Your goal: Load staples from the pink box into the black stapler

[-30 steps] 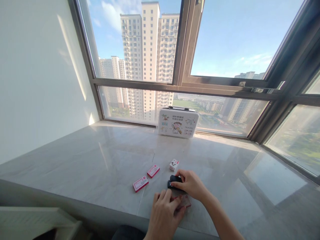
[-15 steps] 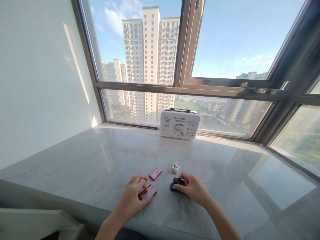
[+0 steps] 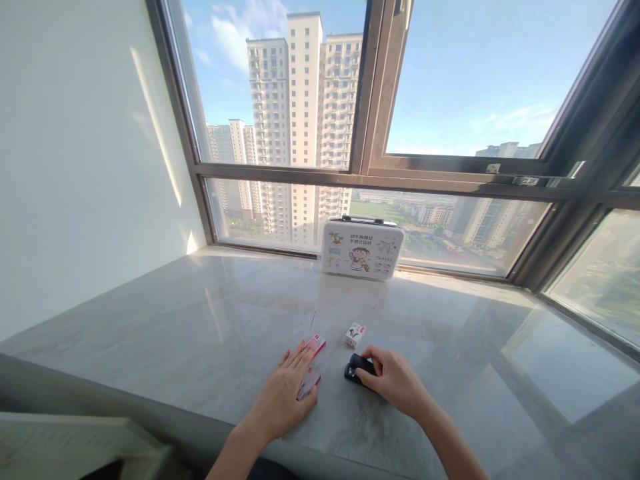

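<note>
My left hand (image 3: pixel 283 399) lies over several small red-and-white boxes, fingers stretched forward and thumb apart on the near side. The far box (image 3: pixel 319 342) shows beyond my fingertips, and a nearer box (image 3: pixel 309 386) peeks out between fingers and thumb. My hand covers much of them, so I cannot tell how they touch one another. My right hand (image 3: pixel 397 381) is closed around a black stapler (image 3: pixel 353 372), thumb on its near side, its front end pointing left. Just beyond the stapler sits a small white box (image 3: pixel 355 335) with a dark picture on top.
A white carry case (image 3: pixel 364 249) with cartoon prints stands upright against the window at the back of the grey marble sill (image 3: pixel 165 320). The sill's front edge runs close below my wrists. A white wall (image 3: pixel 90 153) bounds the left side.
My left hand has moved forward and right, its curled fingers straightening over the boxes. The nearer boxes have shifted toward the far one. My right hand still grips the stapler.
</note>
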`<state>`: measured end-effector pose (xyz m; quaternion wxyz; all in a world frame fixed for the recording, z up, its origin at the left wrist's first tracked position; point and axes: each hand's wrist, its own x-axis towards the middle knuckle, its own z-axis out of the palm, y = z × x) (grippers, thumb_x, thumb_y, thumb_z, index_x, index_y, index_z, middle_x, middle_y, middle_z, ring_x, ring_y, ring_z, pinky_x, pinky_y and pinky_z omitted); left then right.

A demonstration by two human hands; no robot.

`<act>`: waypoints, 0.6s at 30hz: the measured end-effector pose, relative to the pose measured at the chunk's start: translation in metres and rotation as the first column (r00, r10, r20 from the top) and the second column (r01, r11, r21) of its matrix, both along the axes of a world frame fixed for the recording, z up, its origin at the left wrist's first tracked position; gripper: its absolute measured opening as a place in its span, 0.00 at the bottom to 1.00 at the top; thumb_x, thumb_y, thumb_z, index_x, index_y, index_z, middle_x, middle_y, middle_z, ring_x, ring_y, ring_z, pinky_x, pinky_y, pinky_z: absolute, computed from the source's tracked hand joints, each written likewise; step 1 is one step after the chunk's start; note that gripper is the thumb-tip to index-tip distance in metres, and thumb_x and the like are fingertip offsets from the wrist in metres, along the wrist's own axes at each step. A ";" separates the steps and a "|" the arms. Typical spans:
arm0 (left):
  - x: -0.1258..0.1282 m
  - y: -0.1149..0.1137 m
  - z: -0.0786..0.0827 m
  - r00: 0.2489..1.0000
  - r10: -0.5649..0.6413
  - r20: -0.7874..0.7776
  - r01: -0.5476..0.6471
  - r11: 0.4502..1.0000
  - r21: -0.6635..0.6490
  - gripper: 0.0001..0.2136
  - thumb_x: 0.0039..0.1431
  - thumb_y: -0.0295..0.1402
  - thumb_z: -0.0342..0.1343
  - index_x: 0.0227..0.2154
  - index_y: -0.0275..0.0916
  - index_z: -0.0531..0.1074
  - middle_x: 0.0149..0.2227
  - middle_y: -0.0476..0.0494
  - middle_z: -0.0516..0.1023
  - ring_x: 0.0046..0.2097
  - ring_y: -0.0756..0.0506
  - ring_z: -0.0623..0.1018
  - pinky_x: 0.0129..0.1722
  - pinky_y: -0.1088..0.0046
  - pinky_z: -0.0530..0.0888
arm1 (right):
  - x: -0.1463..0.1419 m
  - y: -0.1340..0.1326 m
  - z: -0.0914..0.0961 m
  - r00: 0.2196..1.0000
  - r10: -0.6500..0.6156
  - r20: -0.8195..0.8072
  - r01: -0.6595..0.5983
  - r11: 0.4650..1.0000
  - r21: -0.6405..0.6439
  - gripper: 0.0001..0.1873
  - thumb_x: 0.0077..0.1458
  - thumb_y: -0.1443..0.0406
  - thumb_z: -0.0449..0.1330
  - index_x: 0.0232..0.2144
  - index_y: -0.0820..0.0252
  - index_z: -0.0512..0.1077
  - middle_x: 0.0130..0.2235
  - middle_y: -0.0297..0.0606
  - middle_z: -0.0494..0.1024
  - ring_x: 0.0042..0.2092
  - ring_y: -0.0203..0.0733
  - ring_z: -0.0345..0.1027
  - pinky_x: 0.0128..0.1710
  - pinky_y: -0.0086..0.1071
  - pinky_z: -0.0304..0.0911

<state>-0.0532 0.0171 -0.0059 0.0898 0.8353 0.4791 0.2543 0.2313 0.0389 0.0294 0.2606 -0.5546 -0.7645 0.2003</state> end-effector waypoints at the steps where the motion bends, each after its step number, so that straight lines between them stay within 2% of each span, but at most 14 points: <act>1: 0.004 0.001 -0.001 1.000 0.003 -0.012 -0.003 1.000 0.009 0.36 0.60 0.33 0.53 0.70 0.50 0.46 0.70 0.46 0.52 0.70 0.40 0.53 0.68 0.52 0.55 | 0.002 -0.002 0.003 1.000 0.005 -0.001 -0.005 1.000 -0.005 0.12 0.55 0.55 0.62 0.35 0.57 0.77 0.20 0.26 0.64 0.24 0.34 0.58 0.25 0.28 0.45; 5: 0.030 0.009 -0.004 0.999 0.046 0.009 -0.046 0.997 0.068 0.35 0.63 0.35 0.51 0.70 0.47 0.44 0.69 0.42 0.55 0.70 0.40 0.55 0.68 0.53 0.55 | 0.018 -0.014 0.005 1.000 -0.008 -0.024 0.006 0.998 -0.065 0.17 0.59 0.52 0.59 0.31 0.57 0.77 0.19 0.25 0.56 0.22 0.33 0.51 0.24 0.29 0.42; 8: 0.057 0.024 -0.007 0.997 0.066 0.036 -0.069 0.994 0.085 0.34 0.66 0.38 0.49 0.71 0.47 0.42 0.69 0.40 0.56 0.69 0.38 0.56 0.67 0.52 0.56 | 0.033 -0.024 -0.010 0.988 -0.114 -0.108 0.094 0.981 -0.172 0.25 0.60 0.44 0.55 0.31 0.59 0.78 0.19 0.27 0.54 0.22 0.33 0.49 0.23 0.29 0.41; 10: 0.076 0.037 -0.008 0.996 0.076 0.049 -0.080 0.993 0.092 0.32 0.68 0.40 0.48 0.71 0.48 0.43 0.68 0.39 0.57 0.69 0.37 0.57 0.66 0.50 0.58 | 0.041 -0.032 -0.026 0.950 -0.198 -0.240 0.134 0.957 -0.258 0.30 0.60 0.40 0.53 0.35 0.59 0.78 0.20 0.28 0.57 0.22 0.34 0.51 0.22 0.28 0.44; 13: 0.097 0.054 -0.009 0.996 0.066 0.061 -0.072 0.993 0.097 0.26 0.69 0.41 0.46 0.68 0.48 0.51 0.65 0.39 0.61 0.67 0.36 0.59 0.64 0.50 0.62 | 0.049 -0.048 -0.046 0.846 -0.283 -0.451 0.121 0.927 -0.356 0.36 0.58 0.37 0.52 0.46 0.61 0.76 0.21 0.29 0.62 0.22 0.35 0.55 0.21 0.27 0.50; 15: 0.104 0.057 -0.011 0.996 0.056 0.075 -0.063 0.993 0.100 0.22 0.70 0.40 0.45 0.64 0.47 0.58 0.63 0.39 0.63 0.67 0.38 0.60 0.63 0.52 0.64 | 0.050 -0.057 -0.054 0.796 -0.328 -0.508 0.116 0.907 -0.404 0.42 0.56 0.35 0.51 0.53 0.63 0.72 0.19 0.28 0.61 0.20 0.35 0.53 0.18 0.27 0.50; 18: 0.105 0.049 -0.013 0.993 0.060 0.102 -0.071 0.992 0.105 0.17 0.71 0.38 0.44 0.59 0.45 0.63 0.62 0.40 0.63 0.65 0.39 0.62 0.62 0.54 0.66 | 0.040 -0.061 -0.055 0.752 -0.376 -0.542 0.110 0.882 -0.458 0.45 0.54 0.34 0.51 0.58 0.62 0.67 0.18 0.25 0.60 0.15 0.33 0.49 0.14 0.27 0.48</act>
